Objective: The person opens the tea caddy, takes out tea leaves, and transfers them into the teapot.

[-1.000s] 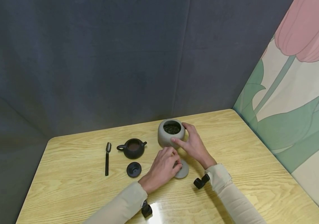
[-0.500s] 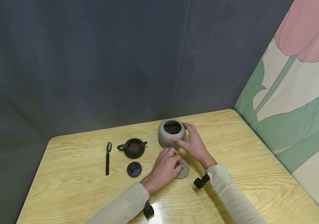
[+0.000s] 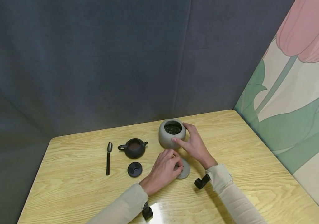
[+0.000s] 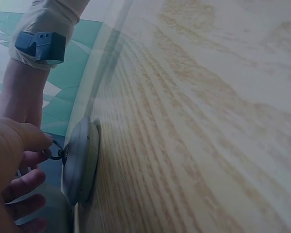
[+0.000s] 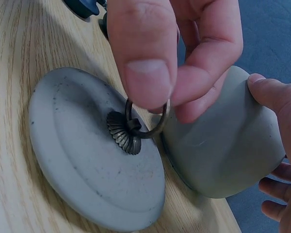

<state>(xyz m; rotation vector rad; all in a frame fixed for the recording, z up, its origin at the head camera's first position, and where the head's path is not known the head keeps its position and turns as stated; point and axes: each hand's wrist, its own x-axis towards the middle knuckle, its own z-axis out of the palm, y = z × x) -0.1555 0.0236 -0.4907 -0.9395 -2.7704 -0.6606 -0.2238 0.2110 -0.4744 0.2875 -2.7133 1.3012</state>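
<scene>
Barely shifts: still pinches ring [image 5: 161, 124] of lid [image 3: 185, 171] with left hand [image 3: 164, 169], lower centre, grips uncovered jar [image 3: 165, 140] with right hand [image 3: 195, 147], keeping lid seemingly on table [image 3: 83, 189].

Dark teapot [image 3: 135, 152], black lid [image 3: 135, 170] and scoop [image 3: 108, 158] on wooden table [image 3: 72, 177]; dark curtain [image 3: 106, 68] behind, tulip mural [image 3: 296, 115] at right.

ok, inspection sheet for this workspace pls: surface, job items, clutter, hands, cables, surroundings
Surface: wood-grain table, bright glare near the bottom of the head view
Job items: grey jar uncovered, dark leafy contents; grey lid off
Clutter: black teapot, uncovered; black lid; scoop
Left hand: pinches the grey lid's ring
Right hand: grips the grey jar's side
Cables: nothing seen
Surroundings: dark backdrop; flower mural
</scene>
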